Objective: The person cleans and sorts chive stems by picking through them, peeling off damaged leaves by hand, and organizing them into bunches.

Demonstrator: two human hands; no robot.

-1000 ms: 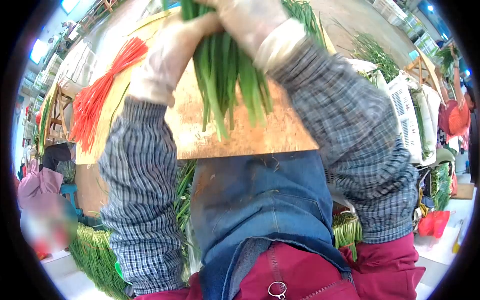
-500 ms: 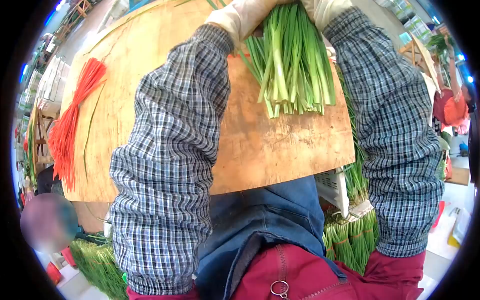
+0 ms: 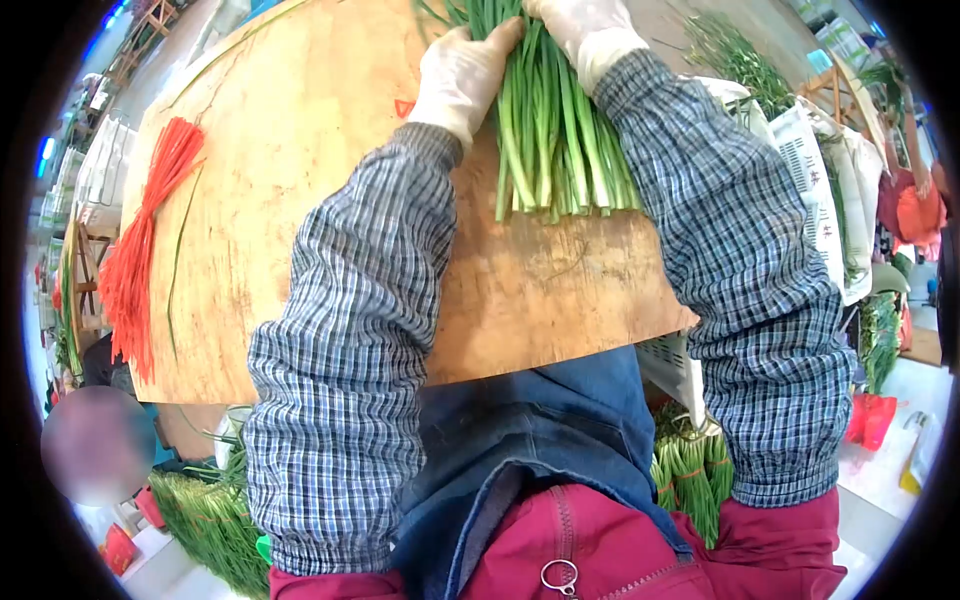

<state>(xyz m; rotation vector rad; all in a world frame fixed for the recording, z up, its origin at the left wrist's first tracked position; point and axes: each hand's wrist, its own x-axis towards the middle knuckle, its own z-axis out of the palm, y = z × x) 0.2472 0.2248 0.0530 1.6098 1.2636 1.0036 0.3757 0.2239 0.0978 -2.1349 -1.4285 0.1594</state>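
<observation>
A bunch of garlic chives [image 3: 560,150] lies near the far edge of the wooden board, its pale cut ends pointing toward me and its leaf tips cut off by the top of the view. My left hand [image 3: 465,75], in a whitish glove, is closed on the bunch's left side with the thumb across the stalks. On the right side, my right hand [image 3: 582,28], gloved too, grips the bunch higher up; its fingertips are partly hidden. A bundle of red ties [image 3: 150,240] rests at the board's left, beside a single loose leaf [image 3: 178,260].
The wooden board [image 3: 330,100] spans the space before me. Tied chive bundles stand at lower left [image 3: 205,525] and lower right [image 3: 690,475]. A white crate [image 3: 808,190] with greens is on the right. Another person in red [image 3: 912,205] is at the far right.
Both hands have come lower into view, with the chive bunch shifted slightly left and its stalk ends drawn narrower. My right forearm has moved left, uncovering the white crate.
</observation>
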